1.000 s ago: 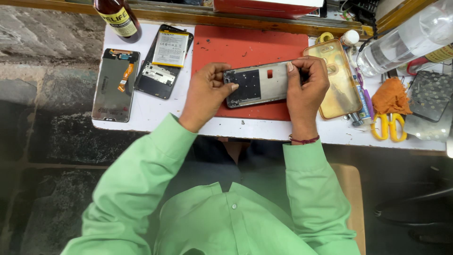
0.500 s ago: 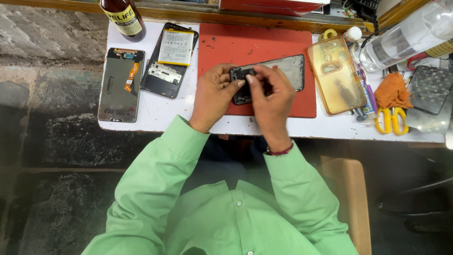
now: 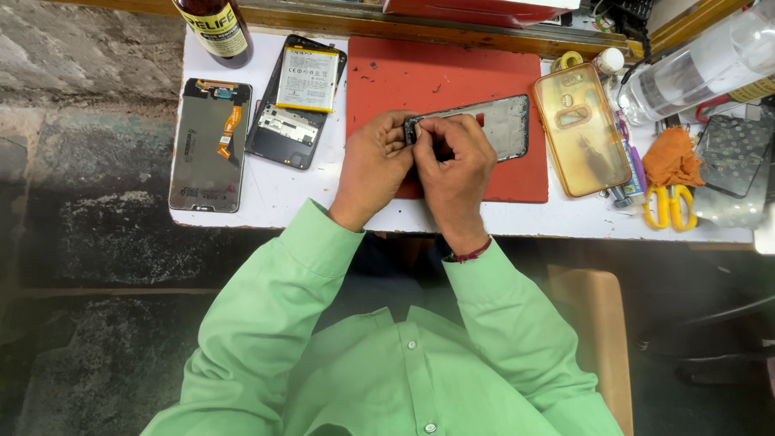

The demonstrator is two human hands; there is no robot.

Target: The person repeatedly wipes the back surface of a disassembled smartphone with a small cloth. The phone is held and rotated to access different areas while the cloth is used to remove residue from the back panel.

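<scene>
The phone frame [image 3: 492,125] is lying on the red mat [image 3: 436,81], its left end lifted between both hands. The left hand [image 3: 373,165] is clasping that end from the left; the right hand [image 3: 456,165] is pinching its top edge with the fingertips. Judgement: steady support and light, even pressure are advisable, as the frame looks thin. Left of the mat, an opened phone [image 3: 295,101] and a screen panel [image 3: 210,145] are lying; right of it, a yellow case [image 3: 583,129] and scissors [image 3: 668,206].

phone frame [image 3: 500,125] | dark, hollow | flat on red mat [image 3: 452,77] | left end gripped
</scene>
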